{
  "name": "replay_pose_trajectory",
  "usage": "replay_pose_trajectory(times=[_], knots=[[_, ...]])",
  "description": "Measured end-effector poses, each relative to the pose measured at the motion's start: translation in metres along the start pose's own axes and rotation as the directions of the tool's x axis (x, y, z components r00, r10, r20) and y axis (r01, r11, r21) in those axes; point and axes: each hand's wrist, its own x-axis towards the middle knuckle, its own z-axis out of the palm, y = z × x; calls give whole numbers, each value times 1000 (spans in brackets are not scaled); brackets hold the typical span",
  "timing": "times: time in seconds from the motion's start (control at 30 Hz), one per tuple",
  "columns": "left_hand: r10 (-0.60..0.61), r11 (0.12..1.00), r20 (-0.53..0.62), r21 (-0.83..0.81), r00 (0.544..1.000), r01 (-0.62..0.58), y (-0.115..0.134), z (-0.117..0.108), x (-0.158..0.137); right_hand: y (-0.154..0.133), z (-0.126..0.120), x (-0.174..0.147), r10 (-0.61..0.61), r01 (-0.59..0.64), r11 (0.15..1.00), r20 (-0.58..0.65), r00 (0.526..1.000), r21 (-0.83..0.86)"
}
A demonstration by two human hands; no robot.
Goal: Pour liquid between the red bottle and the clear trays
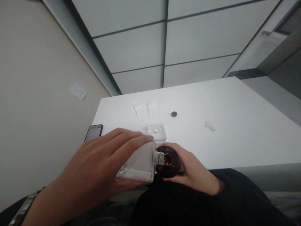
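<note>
At lower centre, our left hand (113, 157) clamps its fingers around a clear bottle (139, 163), tipped sideways — apparently so its neck (160, 158) meets the brown bottle (175, 163). Our right hand (196, 171) wraps its fingers around that one, seemingly for steadiness.

Clear bottle (141, 161) — sideways beside brown bottle (174, 167)

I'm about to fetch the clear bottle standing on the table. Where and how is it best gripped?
Probably by opposite flat sides of its square body, from above and the far side: the standing clear bottle is upright, with the left hand and brown bottle crowding its near side.
</note>
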Motion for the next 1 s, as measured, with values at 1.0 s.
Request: replay_pose_trajectory(times=[1.0], knots=[[50,996,19,70,999,-52,2,-3,2,2,1,-1,-21,21,1000,-10,1000,0]])
